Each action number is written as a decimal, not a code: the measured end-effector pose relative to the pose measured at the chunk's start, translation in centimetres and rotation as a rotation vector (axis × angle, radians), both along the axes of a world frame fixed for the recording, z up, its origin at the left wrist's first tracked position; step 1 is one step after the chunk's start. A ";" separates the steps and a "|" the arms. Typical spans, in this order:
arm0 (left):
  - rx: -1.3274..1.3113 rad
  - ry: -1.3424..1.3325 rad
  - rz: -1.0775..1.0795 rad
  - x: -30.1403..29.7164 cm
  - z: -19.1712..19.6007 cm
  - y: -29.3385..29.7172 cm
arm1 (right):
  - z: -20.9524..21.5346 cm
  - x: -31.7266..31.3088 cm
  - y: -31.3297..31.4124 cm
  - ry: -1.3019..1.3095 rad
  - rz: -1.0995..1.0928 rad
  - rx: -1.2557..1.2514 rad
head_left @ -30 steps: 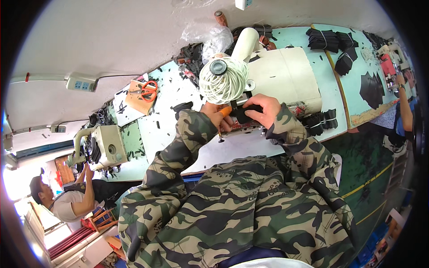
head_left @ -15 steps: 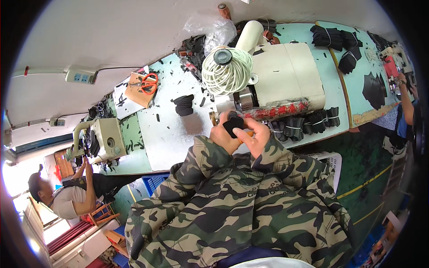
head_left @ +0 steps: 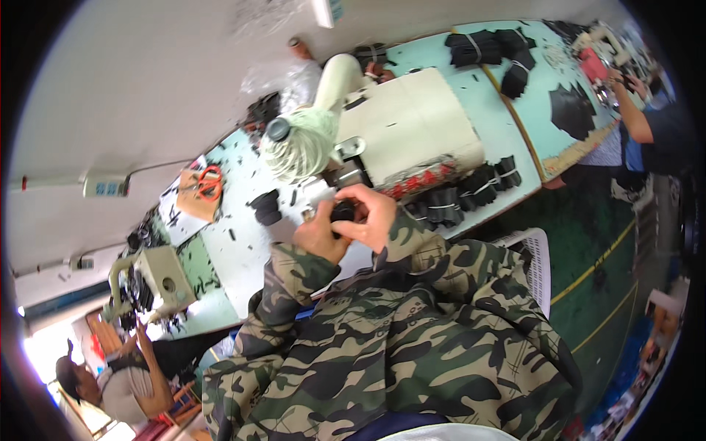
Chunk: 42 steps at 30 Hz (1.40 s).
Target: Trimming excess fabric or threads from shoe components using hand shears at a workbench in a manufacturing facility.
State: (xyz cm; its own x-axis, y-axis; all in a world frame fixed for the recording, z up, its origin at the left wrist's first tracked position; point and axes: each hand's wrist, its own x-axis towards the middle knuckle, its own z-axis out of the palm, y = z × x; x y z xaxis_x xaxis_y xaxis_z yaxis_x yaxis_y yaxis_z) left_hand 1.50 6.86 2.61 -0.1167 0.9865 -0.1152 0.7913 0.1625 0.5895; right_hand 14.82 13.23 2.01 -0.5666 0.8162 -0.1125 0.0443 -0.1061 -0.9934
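Note:
Both of my hands meet at the front of a beige machine [head_left: 412, 121], over the table's near side. Closed around a small dark piece [head_left: 343, 212], probably leather or fabric, are the fingers of my left hand [head_left: 321, 237] and my right hand [head_left: 373, 219]. My fingers cover much of the piece, so its full shape is hidden. A coil of white cord [head_left: 300, 147] hangs on the machine just beyond my hands. To the left of them lies a small stack of black pieces [head_left: 265, 207].
Tied black bundles [head_left: 443, 207] line the machine's near side. Orange-handled scissors [head_left: 209, 184] rest on brown paper at the left. A white basket [head_left: 540, 268] stands below the table edge. Co-workers sit at far left [head_left: 129, 389] and far right [head_left: 647, 125].
The view has swung, so the table and machine now appear further left and tilted. My hands have drawn closely together around the dark piece, which showed as a flat black shape before.

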 end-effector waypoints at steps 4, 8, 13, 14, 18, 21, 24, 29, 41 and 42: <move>-0.006 -0.020 -0.006 -0.4 1.4 0.3 | 0.1 0.2 0.7 0.010 0.040 -0.068; 0.011 -0.127 -0.031 -0.4 0.6 1.0 | -0.1 0.6 0.6 -0.060 -0.007 -0.110; -0.026 -0.076 -0.013 -1.2 0.8 0.4 | 0.3 -0.5 -0.2 -0.144 0.059 0.004; -0.059 -0.079 -0.015 -1.2 0.8 0.7 | 0.5 -0.2 -0.2 -0.121 -0.007 0.041; -0.108 0.026 -0.123 -0.7 2.0 2.2 | -0.4 1.0 -1.3 -0.223 -0.034 0.418; -0.258 -0.034 -0.191 -1.2 3.1 2.6 | 0.0 0.3 -1.9 -0.233 0.014 0.504; -0.259 0.001 -0.211 -1.7 2.5 2.0 | 0.2 0.5 -0.8 -0.177 0.044 0.352; -0.547 -0.469 -0.259 -2.6 4.0 2.9 | 0.2 1.4 1.2 -0.053 0.076 -0.243; -0.420 -1.162 0.346 -3.4 0.6 0.4 | -1.2 -0.2 1.7 -0.107 0.053 -0.075; -0.519 -1.241 0.352 -4.0 1.0 0.6 | -0.9 -0.2 2.3 -0.152 0.150 -0.135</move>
State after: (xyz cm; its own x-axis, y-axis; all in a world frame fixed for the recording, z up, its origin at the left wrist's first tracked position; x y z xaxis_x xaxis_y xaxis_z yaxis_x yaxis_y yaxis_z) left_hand -2.49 7.48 3.57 0.0999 0.7395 -0.6657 -0.3272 0.6563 0.6799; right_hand 14.61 15.48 1.06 -0.6486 0.6961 -0.3078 0.2174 -0.2182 -0.9514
